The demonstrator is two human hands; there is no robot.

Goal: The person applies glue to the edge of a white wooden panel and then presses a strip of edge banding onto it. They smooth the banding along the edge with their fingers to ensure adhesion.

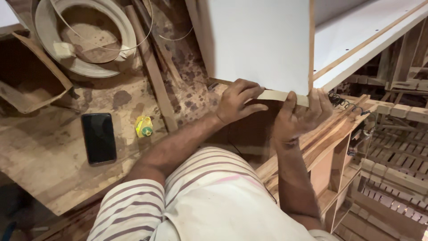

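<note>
White laminated board (258, 42) filled the top middle of the view, standing on its near edge, and along that near edge ran the pale edge-banding strip (278, 95), its long axis going left to right across the view. That was the relation that counted: the strip lay straight ahead of both hands, just beyond the knuckles, running crosswise between them. Stained wooden workbench (49, 156) spread out to the left below it.

Down to the hands. Left hand (238, 101) sat on the strip's left stretch, fingers curled together and pressed down over the board's edge, forearm angling in from the lower left. Right hand (298, 118) was at the right end near the board's corner, thumb up against the strip's face, fingers spread behind it, forearm rising almost straight. Both touched the strip; neither was clearly nearer.

Off to the far left sat a coil of banding (87, 67), then a black phone (98, 138) lying flat, and just beside it a small yellow bottle (143, 126).
</note>
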